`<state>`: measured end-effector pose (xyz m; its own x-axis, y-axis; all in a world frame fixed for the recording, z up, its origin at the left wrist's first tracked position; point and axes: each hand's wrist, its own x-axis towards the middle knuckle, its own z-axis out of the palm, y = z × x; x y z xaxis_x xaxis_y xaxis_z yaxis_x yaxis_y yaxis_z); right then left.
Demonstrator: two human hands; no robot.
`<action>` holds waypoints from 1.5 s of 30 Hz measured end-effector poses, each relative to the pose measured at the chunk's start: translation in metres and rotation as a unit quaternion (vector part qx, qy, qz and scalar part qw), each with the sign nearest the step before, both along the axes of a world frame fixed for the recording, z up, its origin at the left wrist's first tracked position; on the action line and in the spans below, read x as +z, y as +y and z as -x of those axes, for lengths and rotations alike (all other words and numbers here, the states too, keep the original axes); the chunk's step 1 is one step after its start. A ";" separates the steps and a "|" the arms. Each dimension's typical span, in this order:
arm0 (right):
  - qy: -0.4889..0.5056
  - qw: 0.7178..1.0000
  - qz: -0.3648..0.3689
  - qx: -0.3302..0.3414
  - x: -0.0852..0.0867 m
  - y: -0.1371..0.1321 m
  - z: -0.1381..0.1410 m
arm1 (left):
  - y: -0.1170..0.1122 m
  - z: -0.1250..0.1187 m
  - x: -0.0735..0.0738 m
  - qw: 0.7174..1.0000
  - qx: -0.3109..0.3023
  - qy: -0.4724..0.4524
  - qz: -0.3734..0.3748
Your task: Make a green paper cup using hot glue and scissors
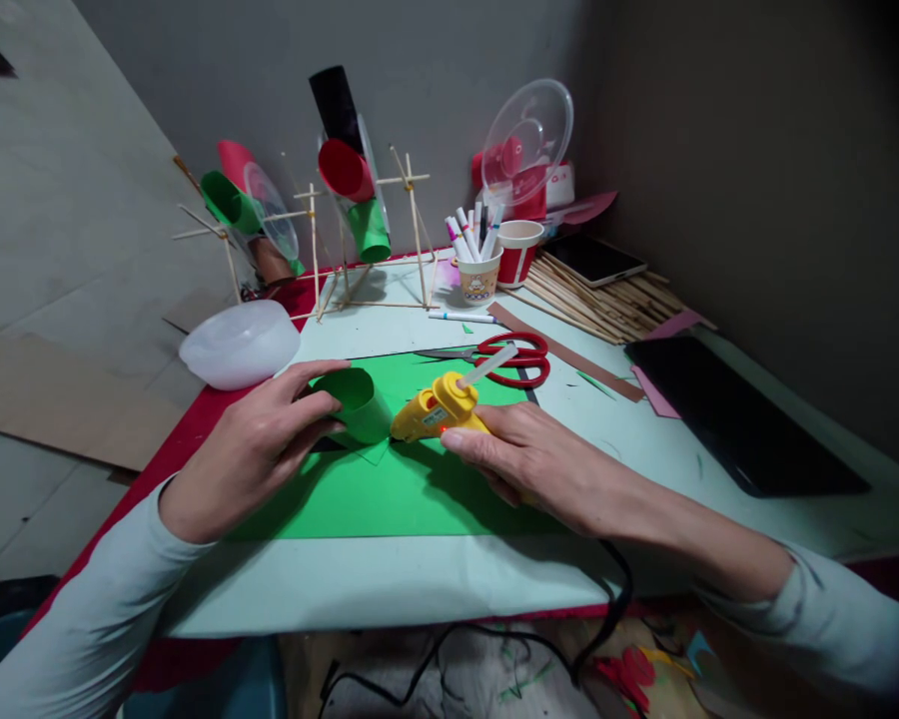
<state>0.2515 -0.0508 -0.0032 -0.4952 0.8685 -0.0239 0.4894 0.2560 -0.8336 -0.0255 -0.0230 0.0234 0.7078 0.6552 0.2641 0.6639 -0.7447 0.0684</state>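
Right now, the left hand (251, 444) has its grip around a green paper tube (367, 411), with the fingers on its far-left side. The tube is over a flat green sheet (420, 511) on the counter (360, 589). The right hand (528, 454) has its grip closed around a yellow glue gun (436, 404). A clear glue stick (490, 365) pokes out of its back. The gun's tip is right by the tube's low edge; I can't tell if they touch. Red scissors (480, 352) lie just behind the gun.
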 end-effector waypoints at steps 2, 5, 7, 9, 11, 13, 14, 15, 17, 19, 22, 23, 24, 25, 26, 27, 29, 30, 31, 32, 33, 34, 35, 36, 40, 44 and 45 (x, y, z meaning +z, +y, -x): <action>0.000 1.000 -0.009 0.002 0.000 -0.001 0.001 | 0.002 0.002 -0.002 1.000 -0.012 -0.010 -0.014; -0.006 1.000 -0.014 -0.002 -0.001 -0.002 0.003 | 0.004 0.004 -0.005 0.999 -0.030 -0.026 -0.033; -0.008 1.000 -0.015 -0.003 -0.002 -0.002 0.004 | 0.006 0.005 -0.005 0.998 -0.032 -0.031 -0.038; -0.005 1.000 -0.014 -0.002 -0.003 -0.002 0.004 | 0.006 0.005 -0.006 0.998 -0.032 -0.026 -0.040; 0.009 1.000 -0.003 0.001 -0.003 -0.002 0.005 | 0.006 0.005 -0.005 0.998 -0.035 -0.021 -0.042; 0.045 0.998 0.043 0.007 -0.004 -0.001 0.004 | 0.006 0.004 -0.005 0.998 -0.037 -0.023 -0.044; 0.073 0.994 0.076 0.006 -0.005 0.000 0.003 | 0.007 0.004 -0.005 0.998 -0.037 -0.024 -0.043; 0.104 0.988 0.112 0.002 -0.005 0.001 0.001 | 0.007 0.005 -0.005 0.998 -0.036 -0.026 -0.043; 0.172 0.969 0.175 -0.013 -0.006 0.003 -0.003 | 0.006 0.005 -0.005 0.998 -0.031 -0.023 -0.041; 0.231 0.951 0.204 -0.031 -0.006 0.004 -0.007 | 0.006 0.005 -0.005 0.999 -0.024 -0.019 -0.039; 0.287 0.930 0.220 -0.061 -0.005 0.005 -0.014 | 0.005 0.006 -0.004 0.999 -0.013 -0.018 -0.033; 0.302 0.923 0.227 -0.074 -0.005 0.006 -0.016 | 0.004 0.005 -0.004 0.999 -0.010 -0.019 -0.033; 0.317 0.913 0.243 -0.081 -0.006 0.006 -0.018 | 0.004 0.005 -0.003 0.999 -0.008 -0.018 -0.029; 0.335 0.901 0.262 -0.084 -0.006 0.007 -0.020 | 0.004 0.006 -0.003 1.000 -0.006 -0.018 -0.024; 0.354 0.888 0.282 -0.083 -0.006 0.008 -0.021 | 0.004 0.006 -0.002 1.000 -0.006 -0.021 -0.018; 0.374 0.874 0.300 -0.076 -0.007 0.009 -0.023 | 0.005 0.007 -0.002 1.000 -0.007 -0.027 -0.013; 0.410 0.851 0.323 -0.059 -0.007 0.011 -0.025 | 0.005 0.009 -0.001 0.999 -0.009 -0.047 -0.009; 0.424 0.843 0.326 -0.052 -0.007 0.011 -0.026 | 0.005 0.010 0.000 0.998 -0.007 -0.060 -0.012; 0.438 0.837 0.324 -0.047 -0.007 0.011 -0.027 | 0.005 0.011 0.000 0.997 -0.004 -0.074 -0.020; 0.448 0.832 0.325 -0.036 -0.006 0.011 -0.028 | 0.005 0.012 0.001 0.996 0.000 -0.089 -0.030; 0.456 0.830 0.322 -0.032 -0.006 0.010 -0.028 | 0.004 0.012 0.001 0.994 0.005 -0.106 -0.042; 0.463 0.827 0.319 -0.024 -0.005 0.010 -0.029 | 0.004 0.012 0.002 0.990 0.011 -0.125 -0.057; 0.466 0.825 0.321 -0.010 -0.005 0.009 -0.029 | 0.003 0.012 0.002 0.987 0.016 -0.144 -0.072; 0.468 0.823 0.320 -0.004 -0.005 0.008 -0.030 | 0.002 0.012 0.002 0.983 0.019 -0.162 -0.089; 0.476 0.815 0.330 0.023 -0.004 0.006 -0.032 | -0.004 0.012 -0.001 0.963 0.021 -0.209 -0.169; 0.485 0.804 0.343 0.019 -0.002 0.005 -0.034 | -0.007 0.014 -0.010 0.943 0.026 -0.217 -0.252; 0.483 0.804 0.347 0.010 -0.001 0.005 -0.035 | -0.008 0.014 -0.012 0.939 0.029 -0.218 -0.266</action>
<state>0.2860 -0.0458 -0.0038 -0.5873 0.8037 -0.0956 -0.4701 -0.4349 -0.7680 -0.0396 -0.0309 0.0110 0.4240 0.3834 0.8205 0.6996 -0.7140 -0.0278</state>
